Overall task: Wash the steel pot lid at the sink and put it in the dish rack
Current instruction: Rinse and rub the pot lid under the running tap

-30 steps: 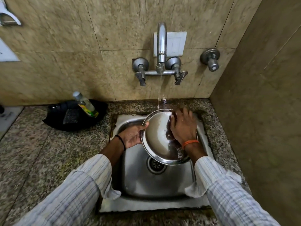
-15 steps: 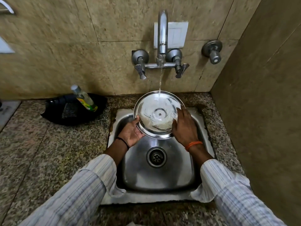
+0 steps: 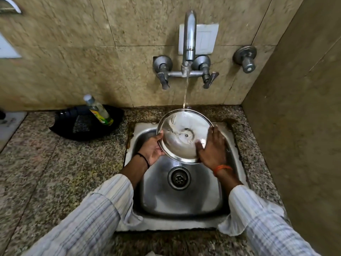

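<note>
Since the earlier frame, right hand (image 3: 212, 150) shifted onto round steel pot lid (image 3: 181, 139); left hand (image 3: 152, 149) fingers clamp its rim. Rotate lid under stream.

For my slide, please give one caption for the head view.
Both hands hold the steel lid under the running tap over the sink.

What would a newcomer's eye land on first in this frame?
Most likely the shiny steel pot lid, held tilted over the back of the sink with the tap's water stream hitting its upper rim. The left hand grips its left edge, and the right hand lies on its lower right. Next comes the black tray on the counter to the left, with a clear bottle leaning in it.
</note>
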